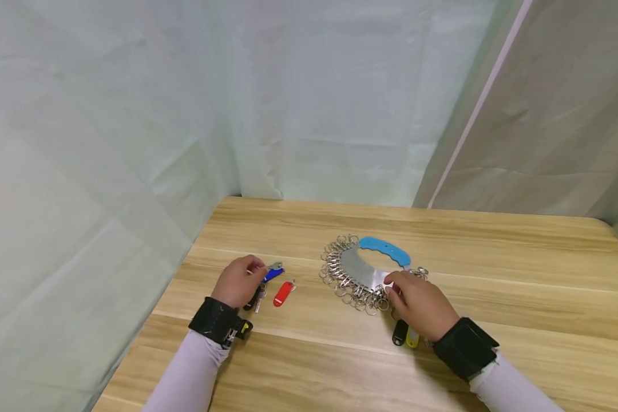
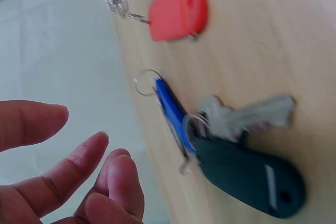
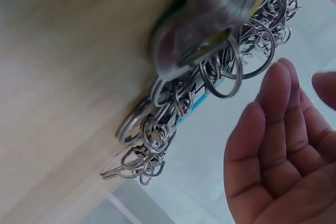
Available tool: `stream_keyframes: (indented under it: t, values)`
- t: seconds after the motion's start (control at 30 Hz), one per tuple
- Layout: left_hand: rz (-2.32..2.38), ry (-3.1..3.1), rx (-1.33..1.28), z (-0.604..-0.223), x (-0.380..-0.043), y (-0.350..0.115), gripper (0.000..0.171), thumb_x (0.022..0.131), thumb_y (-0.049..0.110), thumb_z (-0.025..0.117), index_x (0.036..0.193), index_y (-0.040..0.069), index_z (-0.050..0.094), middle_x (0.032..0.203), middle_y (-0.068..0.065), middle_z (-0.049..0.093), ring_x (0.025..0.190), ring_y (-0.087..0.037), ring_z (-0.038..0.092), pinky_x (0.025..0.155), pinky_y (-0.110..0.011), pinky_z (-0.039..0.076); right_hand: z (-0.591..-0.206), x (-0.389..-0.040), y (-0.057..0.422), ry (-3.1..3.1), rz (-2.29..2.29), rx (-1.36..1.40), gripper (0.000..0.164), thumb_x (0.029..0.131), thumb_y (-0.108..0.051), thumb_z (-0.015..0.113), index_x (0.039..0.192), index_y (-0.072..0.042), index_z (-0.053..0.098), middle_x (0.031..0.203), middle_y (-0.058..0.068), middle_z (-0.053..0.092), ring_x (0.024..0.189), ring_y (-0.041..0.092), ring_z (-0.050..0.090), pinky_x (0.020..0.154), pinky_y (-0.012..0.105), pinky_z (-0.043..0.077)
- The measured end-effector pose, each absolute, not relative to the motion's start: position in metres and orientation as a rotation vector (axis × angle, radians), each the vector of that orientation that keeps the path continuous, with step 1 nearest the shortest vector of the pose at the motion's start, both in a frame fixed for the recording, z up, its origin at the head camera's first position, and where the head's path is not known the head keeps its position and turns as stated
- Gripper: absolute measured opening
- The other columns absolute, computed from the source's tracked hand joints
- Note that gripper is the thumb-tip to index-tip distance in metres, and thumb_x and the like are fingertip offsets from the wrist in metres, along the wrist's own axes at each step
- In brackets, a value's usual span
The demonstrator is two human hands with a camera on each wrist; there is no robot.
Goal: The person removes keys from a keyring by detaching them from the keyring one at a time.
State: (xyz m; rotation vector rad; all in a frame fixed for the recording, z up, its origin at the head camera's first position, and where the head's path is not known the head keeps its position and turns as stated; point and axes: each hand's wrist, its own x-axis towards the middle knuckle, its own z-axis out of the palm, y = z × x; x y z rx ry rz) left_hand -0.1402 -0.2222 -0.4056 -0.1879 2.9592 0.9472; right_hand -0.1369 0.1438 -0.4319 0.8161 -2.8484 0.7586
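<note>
My left hand (image 1: 238,282) is over the left part of the table with fingers loosely bent; the left wrist view shows nothing between thumb and fingertips. Close to it lie a blue key tag (image 1: 274,274) with a key, a dark key tag (image 2: 249,177) with a key (image 2: 252,116), and a red key tag (image 1: 284,293). Relaxed fingers of my right hand (image 1: 422,303) hover by the lower right of a curved metal key holder (image 1: 357,268), and that hand grips nothing. Metal clips and rings line the holder's outer edge. Its blue handle (image 1: 384,250) faces the back.
Below the right hand, a black key tag (image 1: 400,332) and a yellow key tag (image 1: 412,337) lie by the holder, partly hidden. Pale curtains (image 1: 335,103) hang behind and left of the wooden table (image 1: 535,257).
</note>
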Motion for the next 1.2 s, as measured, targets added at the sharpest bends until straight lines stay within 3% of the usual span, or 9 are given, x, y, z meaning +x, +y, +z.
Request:
stream_keyframes:
  t: [0.23,0.53,0.93,1.2]
  values:
    - [1.029,2.937,-0.133,-0.400,-0.142,-0.206,0.015,0.093,0.023,0.059,0.098,0.009,0.062,0.089,-0.006,0.058,0.073,-0.020,0.054,0.060,-0.032,0.046,-0.424,-0.136,0.149,-2.784,0.821,0.796,0.015,0.094,-0.010,0.056,0.108,-0.008,0.060,0.079,-0.006,0.052,0.056,0.006,0.041,0.054,0.026,0.039]
    - [1.055,2.957,-0.043,-0.394,-0.146,-0.180,0.013,0.091,0.023,0.062,0.094,0.011,0.063,0.086,-0.003,0.056,0.077,-0.020,0.053,0.069,-0.035,0.045,-0.416,-0.137,0.161,-2.764,0.806,0.778,0.016,0.093,-0.005,0.055,0.108,-0.008,0.060,0.088,-0.003,0.054,0.060,0.008,0.043,0.057,0.028,0.040]
    - [1.035,2.979,0.159,-0.392,-0.148,-0.144,0.010,0.090,0.024,0.063,0.090,0.015,0.063,0.081,0.003,0.055,0.070,-0.013,0.051,0.063,-0.031,0.044,-0.422,-0.136,0.175,-2.762,0.797,0.765,0.015,0.094,-0.005,0.053,0.107,-0.008,0.061,0.094,0.000,0.058,0.063,0.008,0.044,0.058,0.029,0.040]
    - [1.024,2.966,0.295,-0.398,-0.144,-0.127,0.004,0.086,0.018,0.065,0.087,0.015,0.063,0.078,0.004,0.054,0.070,-0.012,0.050,0.062,-0.029,0.043,-0.430,-0.134,0.179,-2.748,0.768,0.779,0.013,0.091,-0.004,0.058,0.103,-0.008,0.062,0.101,0.002,0.061,0.086,0.013,0.057,0.072,0.037,0.050]
